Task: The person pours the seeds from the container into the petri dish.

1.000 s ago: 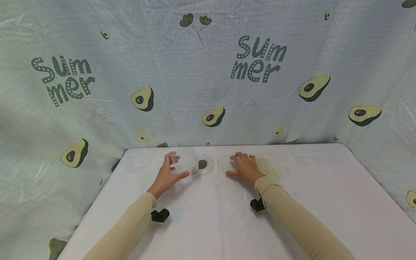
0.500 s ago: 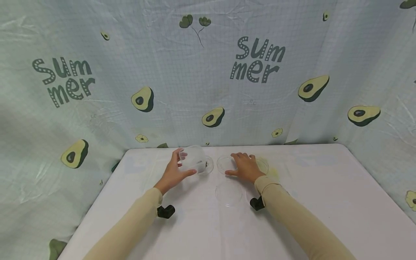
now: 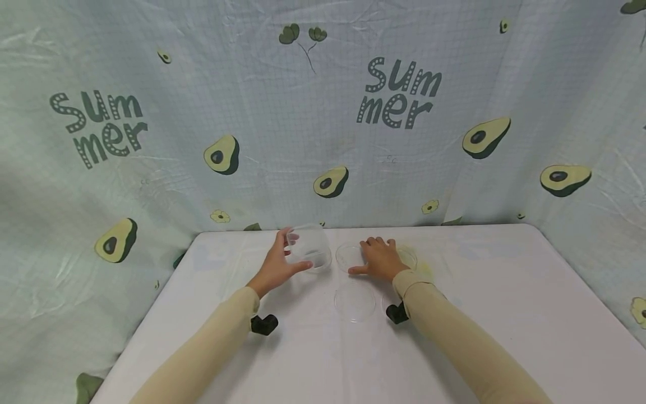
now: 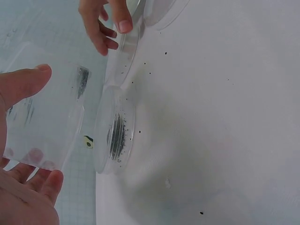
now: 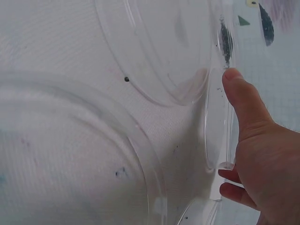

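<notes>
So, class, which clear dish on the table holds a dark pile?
The leftmost dish, below the container in the left hand; only there does a dark pile show.

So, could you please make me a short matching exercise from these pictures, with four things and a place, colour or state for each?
1. clear cup
2. granules in the leftmost dish
3. right hand
4. left sleeve

A. beige
B. at the edge of a clear dish
C. blackish
D. gripped by the left hand

Pairs: 1-D, 2-C, 3-B, 4-A.
</notes>
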The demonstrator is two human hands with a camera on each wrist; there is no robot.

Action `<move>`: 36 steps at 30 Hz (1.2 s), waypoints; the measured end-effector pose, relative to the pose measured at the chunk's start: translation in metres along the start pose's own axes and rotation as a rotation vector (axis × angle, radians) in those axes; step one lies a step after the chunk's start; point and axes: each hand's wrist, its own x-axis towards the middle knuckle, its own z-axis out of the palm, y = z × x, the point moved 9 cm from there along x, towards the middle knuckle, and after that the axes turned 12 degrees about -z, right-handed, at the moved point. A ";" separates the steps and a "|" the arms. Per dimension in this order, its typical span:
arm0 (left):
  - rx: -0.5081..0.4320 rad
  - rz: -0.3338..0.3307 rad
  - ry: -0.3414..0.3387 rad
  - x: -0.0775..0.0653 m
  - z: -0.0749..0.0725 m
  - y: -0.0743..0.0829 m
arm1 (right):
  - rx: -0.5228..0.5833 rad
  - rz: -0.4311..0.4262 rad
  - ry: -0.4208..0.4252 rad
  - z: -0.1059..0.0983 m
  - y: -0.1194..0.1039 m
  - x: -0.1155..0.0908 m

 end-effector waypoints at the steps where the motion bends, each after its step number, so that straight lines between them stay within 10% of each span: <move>1: 0.000 0.002 -0.003 0.000 0.001 0.001 | 0.000 0.001 -0.001 -0.001 0.000 0.000; 36: 0.017 -0.009 -0.015 0.010 0.014 0.011 | 0.021 0.043 -0.011 0.006 0.001 -0.005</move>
